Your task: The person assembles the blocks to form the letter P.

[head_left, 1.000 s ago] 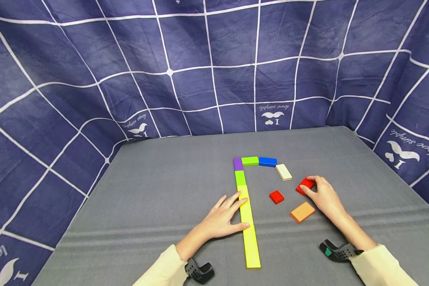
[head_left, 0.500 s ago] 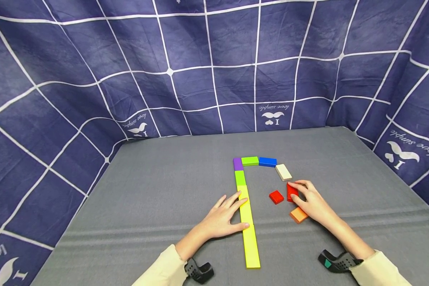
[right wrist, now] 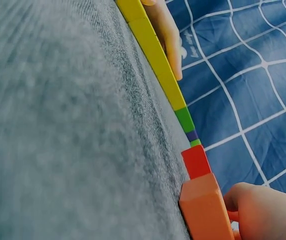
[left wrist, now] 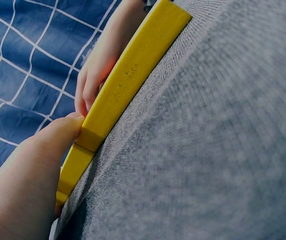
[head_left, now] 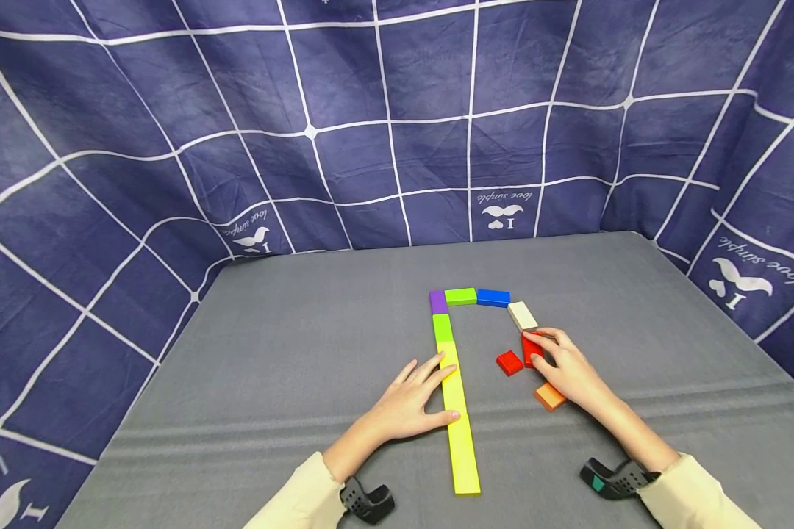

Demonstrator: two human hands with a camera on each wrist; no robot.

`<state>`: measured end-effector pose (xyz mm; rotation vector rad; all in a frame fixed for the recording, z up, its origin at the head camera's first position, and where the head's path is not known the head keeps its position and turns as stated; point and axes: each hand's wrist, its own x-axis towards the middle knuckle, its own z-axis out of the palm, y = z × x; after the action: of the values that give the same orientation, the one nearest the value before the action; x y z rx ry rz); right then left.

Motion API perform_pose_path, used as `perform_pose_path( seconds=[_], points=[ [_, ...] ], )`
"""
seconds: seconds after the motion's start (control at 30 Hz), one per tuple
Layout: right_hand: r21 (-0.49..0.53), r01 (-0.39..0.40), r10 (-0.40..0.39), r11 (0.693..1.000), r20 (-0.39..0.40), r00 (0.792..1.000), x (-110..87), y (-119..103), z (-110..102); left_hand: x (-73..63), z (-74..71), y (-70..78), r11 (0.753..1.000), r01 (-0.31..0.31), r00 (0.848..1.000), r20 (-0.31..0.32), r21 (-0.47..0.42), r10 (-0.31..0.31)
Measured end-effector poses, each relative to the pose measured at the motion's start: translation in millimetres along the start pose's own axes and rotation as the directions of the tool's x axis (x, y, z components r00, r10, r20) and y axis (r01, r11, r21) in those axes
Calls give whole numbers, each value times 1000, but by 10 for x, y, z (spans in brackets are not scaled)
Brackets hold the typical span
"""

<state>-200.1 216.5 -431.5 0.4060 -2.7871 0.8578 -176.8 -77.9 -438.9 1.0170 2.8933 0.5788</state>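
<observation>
My right hand [head_left: 572, 376] pinches a flat red block [head_left: 531, 351] between thumb and fingers, right by the near end of a cream block [head_left: 523, 316]. In the right wrist view only a sliver of it shows behind the thumb. A smaller red block [head_left: 509, 363] lies just to its left, and an orange block [head_left: 549, 396] is partly under the hand in the head view. With fingers spread, my left hand [head_left: 405, 405] rests its fingertips and thumb along a row of long yellow blocks [head_left: 464, 459]. In the left wrist view, the thumb touches the yellow edge [left wrist: 115, 92].
Beyond the yellow blocks, the row continues with a green block [head_left: 442, 328] and a purple block [head_left: 439, 302]. It turns right there through another green block [head_left: 461, 296] and a blue block [head_left: 493, 297]. A grey cloth [head_left: 317, 330] covers the table; blue checked curtains [head_left: 351, 169] surround it.
My right hand has carried the red block leftward from the right of the orange block and turned it, bringing it near the cream block. The left hand has stayed in place.
</observation>
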Motion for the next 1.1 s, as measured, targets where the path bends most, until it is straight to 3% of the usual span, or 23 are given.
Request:
perform_pose_path(
  seconds=[0.67,0.87,1.1],
  points=[
    [-71,-124,120,990,-59,991,60,-125,70,-5,-9,1,1000,10,1000,12,-10,-10],
    [-153,-2,-19,988,-138,990,14,-227,99,-5,-5,0,1000,6,1000,15,-2,-6],
    [-257,155,-188,954,-110,976,-31,-377,152,5,-11,5,1000,9,1000,11,3,-9]
  ],
)
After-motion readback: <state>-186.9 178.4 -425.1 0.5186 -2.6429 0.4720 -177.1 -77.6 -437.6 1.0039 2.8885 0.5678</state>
